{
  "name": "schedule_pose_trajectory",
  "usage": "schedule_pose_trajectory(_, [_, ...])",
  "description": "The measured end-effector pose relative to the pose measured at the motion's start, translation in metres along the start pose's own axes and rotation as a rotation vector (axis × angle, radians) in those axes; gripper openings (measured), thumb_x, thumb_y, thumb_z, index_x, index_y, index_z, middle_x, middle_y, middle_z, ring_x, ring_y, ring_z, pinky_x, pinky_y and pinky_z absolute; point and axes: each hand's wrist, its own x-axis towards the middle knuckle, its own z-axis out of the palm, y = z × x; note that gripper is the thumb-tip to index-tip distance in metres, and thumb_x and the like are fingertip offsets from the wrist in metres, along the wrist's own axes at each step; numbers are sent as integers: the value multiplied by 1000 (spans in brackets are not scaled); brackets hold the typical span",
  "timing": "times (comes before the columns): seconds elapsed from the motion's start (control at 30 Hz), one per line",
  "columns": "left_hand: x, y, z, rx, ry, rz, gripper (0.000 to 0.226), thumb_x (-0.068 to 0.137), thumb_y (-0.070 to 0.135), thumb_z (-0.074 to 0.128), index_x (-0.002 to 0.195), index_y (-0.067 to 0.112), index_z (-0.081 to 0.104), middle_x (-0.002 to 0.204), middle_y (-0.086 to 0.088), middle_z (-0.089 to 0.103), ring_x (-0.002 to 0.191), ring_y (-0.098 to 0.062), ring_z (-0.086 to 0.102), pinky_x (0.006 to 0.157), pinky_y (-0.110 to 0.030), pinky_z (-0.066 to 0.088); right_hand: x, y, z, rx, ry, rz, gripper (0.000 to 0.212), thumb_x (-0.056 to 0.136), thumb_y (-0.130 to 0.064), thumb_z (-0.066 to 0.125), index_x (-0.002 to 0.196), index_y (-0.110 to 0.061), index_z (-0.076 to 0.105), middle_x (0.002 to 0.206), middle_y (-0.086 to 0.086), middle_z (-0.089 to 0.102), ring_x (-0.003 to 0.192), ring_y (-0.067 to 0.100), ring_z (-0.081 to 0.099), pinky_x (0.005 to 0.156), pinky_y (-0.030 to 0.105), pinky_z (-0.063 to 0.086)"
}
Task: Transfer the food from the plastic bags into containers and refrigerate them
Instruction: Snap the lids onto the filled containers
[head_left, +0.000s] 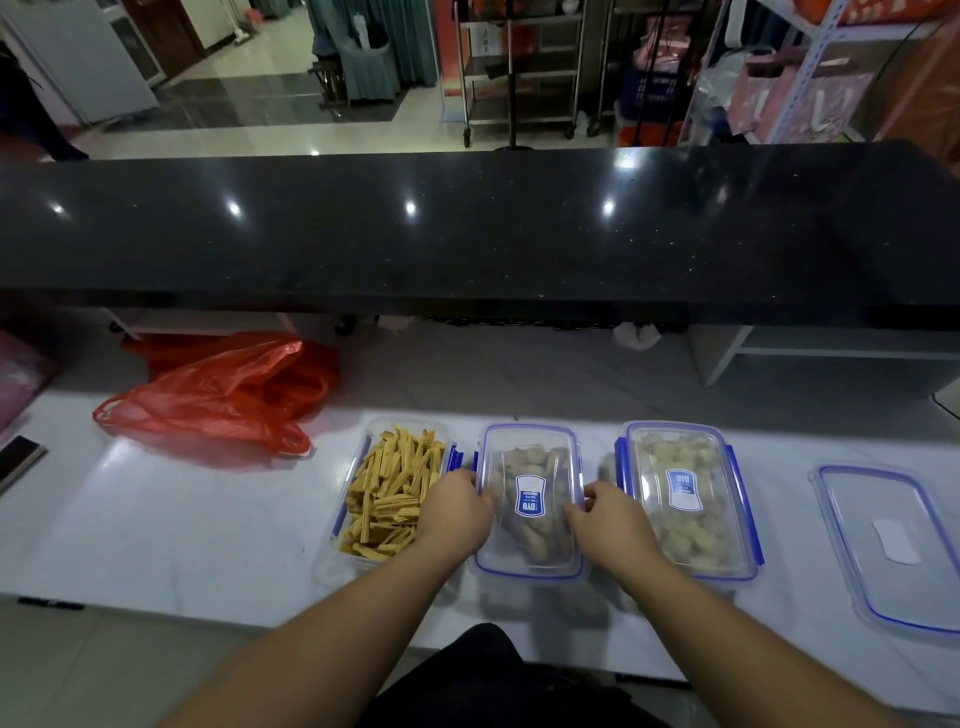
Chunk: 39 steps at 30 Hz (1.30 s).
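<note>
Three clear plastic containers stand in a row on the white counter. The left container is uncovered and full of yellow tofu sticks. The middle container holds brownish food under a blue-rimmed lid. My left hand grips the left edge of that lid, and my right hand grips its right edge, fingers curled over the rim. The right container holds pale round pieces and has its lid on with blue clips down. A spare lid lies flat at the far right.
Crumpled red plastic bags lie at the back left of the counter. A dark phone sits at the left edge. A raised black countertop overhangs the back. A white refrigerator stands far left across the floor.
</note>
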Motion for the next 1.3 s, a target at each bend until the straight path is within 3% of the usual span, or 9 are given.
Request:
schedule_pose_trajectory(0.4, [11, -10, 9, 22, -12, 2, 22, 102, 27, 57, 110, 14, 74, 96, 0, 75, 82, -17, 67, 75, -32, 56, 6, -4, 1, -74, -2, 4, 15, 96, -29, 60, 87, -17, 60, 89, 5, 69, 77, 23, 57, 67, 30, 38])
schedule_pose_trajectory(0.5, [13, -9, 12, 7, -51, -37, 27, 105, 27, 52, 124, 14, 66, 110, -4, 73, 93, -21, 65, 78, -31, 51, 8, -9, 0, -105, -43, 30, 19, 98, -32, 57, 103, -15, 62, 106, 10, 72, 87, 28, 60, 72, 29, 40])
schedule_pose_trajectory(0.6, [16, -6, 13, -33, -118, -109, 38, 107, 28, 47, 142, 12, 53, 131, -11, 67, 116, -30, 64, 86, -33, 47, 9, -13, -2, -102, -93, 72, 39, 101, -37, 53, 128, -10, 58, 125, 14, 67, 111, 33, 63, 82, 33, 45])
schedule_pose_trajectory(0.77, [17, 0, 13, -38, -182, -174, 43, 109, 26, 41, 143, 1, 49, 137, -20, 61, 127, -37, 59, 101, -39, 48, 9, -17, -8, -93, -156, 125, 47, 103, -34, 52, 138, -3, 50, 136, 18, 61, 119, 34, 61, 82, 32, 44])
schedule_pose_trajectory(0.87, [18, 1, 12, -59, -197, -188, 42, 108, 27, 43, 140, 2, 52, 135, -19, 63, 120, -35, 62, 95, -39, 49, 9, -16, -12, -110, -160, 136, 48, 103, -33, 53, 138, -1, 51, 135, 19, 62, 119, 34, 61, 85, 33, 47])
schedule_pose_trajectory(1.03, [17, 0, 14, -108, -221, -186, 40, 105, 38, 51, 134, 10, 57, 116, -8, 66, 88, -20, 59, 66, -28, 45, 16, -6, -18, -146, -155, 164, 38, 102, -28, 53, 125, 1, 60, 124, 20, 67, 106, 34, 64, 74, 29, 42])
schedule_pose_trajectory(1.13, [17, 3, 12, -156, -192, -184, 34, 103, 38, 58, 121, 10, 62, 107, -6, 68, 91, -24, 65, 77, -34, 57, 18, -3, -18, -128, -156, 191, 34, 102, -24, 52, 121, 1, 61, 121, 19, 67, 90, 30, 57, 72, 28, 41])
schedule_pose_trajectory(1.2, [19, 3, 12, -177, -172, -179, 32, 101, 37, 62, 118, 11, 65, 108, -7, 71, 96, -26, 69, 83, -38, 61, 20, -1, -14, -87, -160, 206, 30, 101, -21, 51, 118, 1, 62, 120, 20, 67, 93, 30, 60, 74, 29, 44])
schedule_pose_trajectory(1.3, [17, 4, 12, -190, -108, -146, 32, 98, 33, 66, 124, 14, 67, 110, -5, 74, 96, -24, 69, 68, -30, 56, 19, 1, -11, 22, -157, 231, 29, 98, -21, 51, 115, 0, 62, 114, 18, 67, 97, 32, 64, 81, 34, 53])
